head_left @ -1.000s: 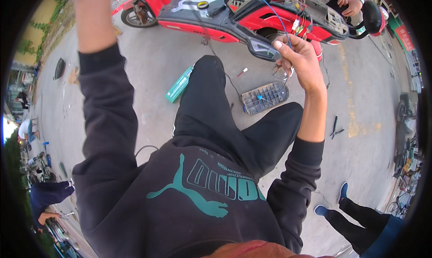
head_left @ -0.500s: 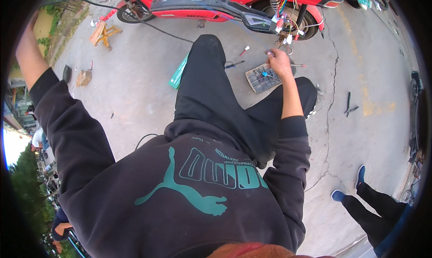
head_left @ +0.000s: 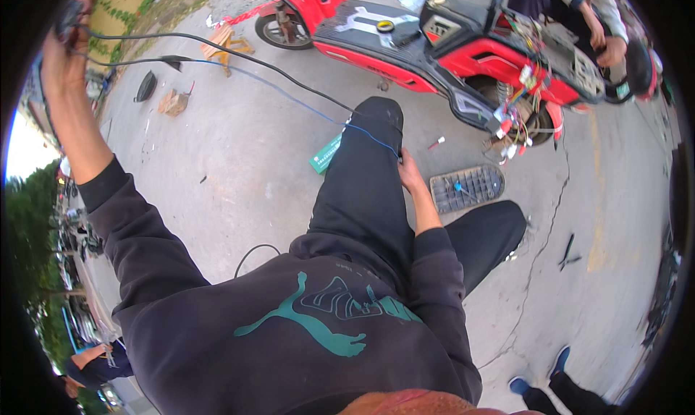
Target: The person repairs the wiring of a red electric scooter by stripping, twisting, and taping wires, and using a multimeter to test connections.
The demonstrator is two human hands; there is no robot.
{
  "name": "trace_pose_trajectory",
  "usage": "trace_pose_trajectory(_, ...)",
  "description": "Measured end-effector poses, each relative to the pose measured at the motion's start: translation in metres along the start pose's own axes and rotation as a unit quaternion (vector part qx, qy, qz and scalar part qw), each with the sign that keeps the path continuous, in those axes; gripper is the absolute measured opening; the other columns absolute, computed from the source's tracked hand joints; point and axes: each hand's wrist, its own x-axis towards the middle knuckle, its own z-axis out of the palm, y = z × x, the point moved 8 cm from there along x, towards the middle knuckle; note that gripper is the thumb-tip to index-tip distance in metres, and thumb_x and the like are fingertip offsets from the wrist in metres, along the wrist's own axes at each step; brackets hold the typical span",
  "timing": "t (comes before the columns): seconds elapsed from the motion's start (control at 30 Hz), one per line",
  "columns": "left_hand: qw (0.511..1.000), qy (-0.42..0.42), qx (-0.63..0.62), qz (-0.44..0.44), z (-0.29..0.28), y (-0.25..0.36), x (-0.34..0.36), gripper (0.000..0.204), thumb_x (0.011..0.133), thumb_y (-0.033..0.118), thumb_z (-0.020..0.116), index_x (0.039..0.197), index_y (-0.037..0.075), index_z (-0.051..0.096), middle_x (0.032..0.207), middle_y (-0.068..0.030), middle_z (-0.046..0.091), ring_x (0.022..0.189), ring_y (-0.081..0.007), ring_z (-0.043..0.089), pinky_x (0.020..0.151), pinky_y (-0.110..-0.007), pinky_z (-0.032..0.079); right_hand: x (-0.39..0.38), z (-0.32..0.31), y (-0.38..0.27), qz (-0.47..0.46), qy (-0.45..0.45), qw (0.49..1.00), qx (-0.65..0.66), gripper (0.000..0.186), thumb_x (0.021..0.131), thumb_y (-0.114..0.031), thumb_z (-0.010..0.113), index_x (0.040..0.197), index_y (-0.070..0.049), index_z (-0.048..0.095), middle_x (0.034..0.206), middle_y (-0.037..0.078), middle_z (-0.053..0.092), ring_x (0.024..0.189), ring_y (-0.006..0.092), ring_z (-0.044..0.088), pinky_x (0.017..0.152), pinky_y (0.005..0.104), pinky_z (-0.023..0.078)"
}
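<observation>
One black cable (head_left: 181, 35) and one blue wire (head_left: 275, 85) run from the raised left hand (head_left: 66, 64)

The black cable, smooth and round, bows from upper left down to the person's left knee (head_left: 378, 105); the thinner blue wire, darker near the left hand, sags beneath it and reaches the right hand (head_left: 411, 172) beside that knee. The left hand is curled around the cable and a dark, indistinct object (head_left: 69, 17). The right hand's fingertips are hidden, so whether they grip the wire I cannot tell. Near it, a ribbed, gridded dark panel (head_left: 483, 178) lies on cracked grey concrete (head_left: 246, 169), bearing a small blue piece (head_left: 457, 188). A green rectangular box (head_left: 323, 157) shows past the knee. Farther off, a glossy red scooter (head_left: 384, 73) spills tangled multicoloured wires (head_left: 515, 125).
</observation>
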Motion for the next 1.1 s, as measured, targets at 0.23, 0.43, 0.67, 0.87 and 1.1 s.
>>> trace_pose_trajectory(0.23, 0.961, -0.128, 0.045, -0.241, 0.094, -0.205, -0.162, 0.069, 0.095, 0.072, 0.053, 0.126, 0.01, 0.064, 0.104, -0.0039, 0.074, 0.091, -0.0126, 0.069, 0.069, -0.029, 0.045, -0.047, -0.091, -0.001, 0.086, 0.03, 0.976, -0.198, 0.037, 0.108, -0.031, 0.051, 0.092, 0.0, 0.065, 0.074, 0.006, 0.062, 0.062, 0.0154, 0.058, 0.058, 0.0329, 0.047)
trace_pose_trajectory(0.43, 0.84, -0.194, -0.187, -0.47, 0.269, -0.449, -0.274, 0.056, 0.098, 0.06, 0.059, 0.127, 0.013, 0.063, 0.11, -0.0035, 0.072, 0.097, -0.0191, 0.07, 0.085, -0.04, 0.053, -0.105, -0.122, -0.224, 0.036, 0.026, 0.987, -0.156, 0.013, 0.104, -0.009, 0.054, 0.102, 0.001, 0.062, 0.077, 0.015, 0.057, 0.065, 0.0273, 0.057, 0.064, 0.0398, 0.046)
trace_pose_trajectory(0.67, 0.812, -0.146, -0.197, -0.53, 0.425, -0.561, -0.274, 0.043, 0.097, 0.042, 0.07, 0.104, 0.0, 0.064, 0.084, -0.0064, 0.069, 0.064, -0.0177, 0.068, 0.05, -0.037, 0.059, -0.22, -0.125, -0.317, 0.19, 0.099, 0.962, -0.168, 0.019, 0.099, -0.013, 0.06, 0.105, 0.001, 0.071, 0.082, 0.013, 0.063, 0.074, 0.0267, 0.062, 0.068, 0.036, 0.047)
trace_pose_trajectory(0.87, 0.814, -0.1, -0.153, -0.552, 0.455, -0.621, -0.265, 0.044, 0.098, 0.041, 0.069, 0.095, -0.003, 0.067, 0.083, -0.0107, 0.07, 0.057, -0.0198, 0.067, 0.043, -0.035, 0.053, -0.262, -0.132, -0.338, 0.216, 0.067, 0.968, -0.108, 0.038, 0.099, -0.027, 0.062, 0.123, 0.003, 0.068, 0.095, 0.008, 0.065, 0.078, 0.0141, 0.057, 0.067, 0.0279, 0.046)
trace_pose_trajectory(1.1, 0.841, -0.301, 0.037, -0.448, 0.515, -0.631, -0.266, 0.05, 0.102, 0.048, 0.057, 0.113, 0.002, 0.07, 0.09, -0.0113, 0.07, 0.075, -0.0185, 0.07, 0.057, -0.034, 0.054, -0.242, -0.15, -0.387, 0.244, 0.145, 0.95, -0.133, 0.028, 0.094, -0.022, 0.066, 0.103, 0.004, 0.073, 0.075, 0.01, 0.061, 0.069, 0.0215, 0.061, 0.063, 0.0322, 0.043)
